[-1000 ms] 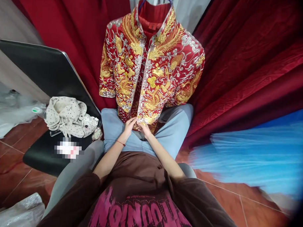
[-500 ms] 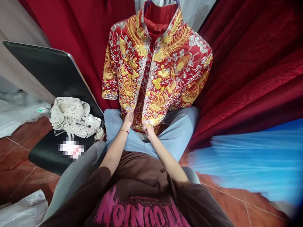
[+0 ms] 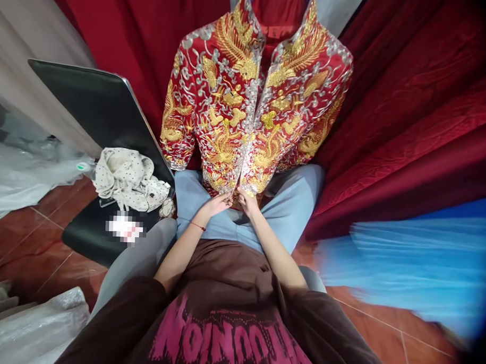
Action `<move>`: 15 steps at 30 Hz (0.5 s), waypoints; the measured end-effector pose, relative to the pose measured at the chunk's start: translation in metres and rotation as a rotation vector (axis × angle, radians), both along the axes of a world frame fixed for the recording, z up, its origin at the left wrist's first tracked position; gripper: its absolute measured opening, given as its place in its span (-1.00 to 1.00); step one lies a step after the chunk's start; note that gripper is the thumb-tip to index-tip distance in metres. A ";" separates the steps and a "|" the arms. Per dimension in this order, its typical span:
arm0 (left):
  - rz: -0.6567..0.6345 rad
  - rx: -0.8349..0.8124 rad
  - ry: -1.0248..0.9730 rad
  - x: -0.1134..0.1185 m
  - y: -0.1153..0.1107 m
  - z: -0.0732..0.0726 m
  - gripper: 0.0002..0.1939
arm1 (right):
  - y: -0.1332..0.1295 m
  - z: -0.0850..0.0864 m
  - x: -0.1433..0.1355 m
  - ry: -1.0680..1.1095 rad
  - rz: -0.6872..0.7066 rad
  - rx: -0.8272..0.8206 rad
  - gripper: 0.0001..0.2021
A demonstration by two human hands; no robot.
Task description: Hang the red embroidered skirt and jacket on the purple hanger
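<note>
In front of me hangs a red jacket (image 3: 225,117) with gold and silver embroidery and a stand collar, on a purple hanger mostly cut off at the top. Its two front edges meet at the bottom hem and part slightly towards the collar. My left hand (image 3: 219,203) pinches the hem of one front panel. Close beside it, my right hand (image 3: 248,202) is closed on the bottom corner of the other panel. The fingertips of both hands nearly touch. Whatever fastening lies between them is too small to make out.
To the left stands a black chair (image 3: 86,102) with a dotted white cloth bag (image 3: 125,180) and a blurred-out item on its seat. Dark red curtains (image 3: 392,113) hang on the right, above blue tulle (image 3: 407,262). Plastic-wrapped bundles (image 3: 50,324) lie at lower left.
Both hands have drawn together, bringing the jacket's two front edges from apart to meeting at the hem. The view has shifted slightly, so the jacket's collar sits higher in the picture.
</note>
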State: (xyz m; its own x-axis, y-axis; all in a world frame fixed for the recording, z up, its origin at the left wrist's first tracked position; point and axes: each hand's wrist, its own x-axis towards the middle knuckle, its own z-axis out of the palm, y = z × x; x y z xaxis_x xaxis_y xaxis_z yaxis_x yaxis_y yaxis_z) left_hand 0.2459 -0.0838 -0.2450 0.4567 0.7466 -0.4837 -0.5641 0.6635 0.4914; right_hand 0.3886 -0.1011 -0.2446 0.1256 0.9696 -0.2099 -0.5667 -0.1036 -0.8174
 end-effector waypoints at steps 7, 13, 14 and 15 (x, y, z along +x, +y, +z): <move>0.051 0.036 -0.047 0.006 0.007 0.001 -0.82 | -0.009 0.004 -0.006 -0.002 0.125 -0.021 -0.56; 0.102 0.074 -0.034 0.002 0.007 -0.001 -0.86 | -0.010 0.005 -0.017 0.030 0.146 -0.020 -0.57; 0.097 0.079 -0.027 0.002 0.007 -0.002 -0.86 | -0.010 0.006 -0.018 0.030 0.137 -0.024 -0.57; 0.091 0.084 -0.020 0.003 0.007 -0.003 -0.86 | -0.010 0.006 -0.018 0.030 0.128 -0.031 -0.56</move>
